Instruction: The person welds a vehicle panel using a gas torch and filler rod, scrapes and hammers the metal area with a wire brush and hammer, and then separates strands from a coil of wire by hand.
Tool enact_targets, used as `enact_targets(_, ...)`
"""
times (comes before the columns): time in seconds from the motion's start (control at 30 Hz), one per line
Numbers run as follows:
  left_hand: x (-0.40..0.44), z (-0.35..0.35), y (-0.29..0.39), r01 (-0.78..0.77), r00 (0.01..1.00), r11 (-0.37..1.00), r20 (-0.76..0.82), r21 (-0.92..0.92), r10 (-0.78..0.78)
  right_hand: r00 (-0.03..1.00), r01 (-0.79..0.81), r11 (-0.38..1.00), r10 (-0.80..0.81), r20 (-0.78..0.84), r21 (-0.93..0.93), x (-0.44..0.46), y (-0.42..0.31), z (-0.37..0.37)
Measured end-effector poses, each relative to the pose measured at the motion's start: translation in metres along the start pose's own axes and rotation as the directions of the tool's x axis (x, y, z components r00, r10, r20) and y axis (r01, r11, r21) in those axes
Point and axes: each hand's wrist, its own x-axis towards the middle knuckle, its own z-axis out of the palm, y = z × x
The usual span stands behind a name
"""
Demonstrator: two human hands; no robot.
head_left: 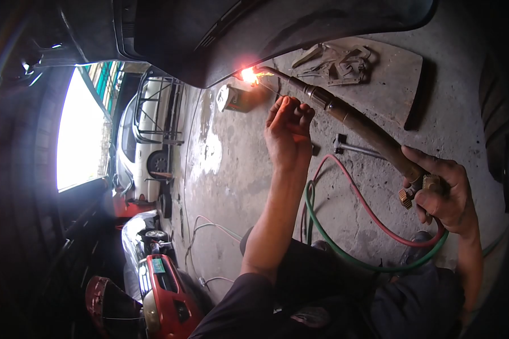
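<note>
My right hand [449, 195] is wrapped round the valve end of a long brass welding torch [367, 125]. The torch points up and left, and its thin tip ends beside a bright flame [249, 74] with sparks, at the lower edge of a dark vehicle panel [181, 51]. In my left hand [288, 127], the pinched fingers hold a thin welding rod [270, 88] whose far end runs into the glare. Glare hides the exact spot being heated. From the torch's rear, a red hose [356, 192] and a green hose [333, 248] loop down.
A grey board [396, 73] carries several metal clamps or tools [348, 65]. A hammer [359, 148] lies on the concrete floor [232, 164], and a white can [227, 98] stands below the flame. Further off are a white vehicle [147, 113] and a red car front [172, 291].
</note>
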Motion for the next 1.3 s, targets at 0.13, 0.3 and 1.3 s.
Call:
enact_targets(0.13,0.002,-0.001,0.0,-0.011,1.0,1.0,-0.008,0.014,0.012,1.0,-0.002,1.0,0.002,0.003,-0.004,0.0,0.0,0.0)
enact_targets(0.3,0.0,0.0,0.001,-0.013,1.0,1.0,-0.012,0.017,0.013,1.0,-0.01,1.0,0.01,-0.006,0.003,0.001,-0.001,0.001)
enact_targets(1.3,0.002,-0.008,0.002,-0.032,0.999,0.999,0.033,0.042,0.031,0.999,-0.035,0.999,0.035,-0.019,0.013,-0.002,-0.001,0.0)
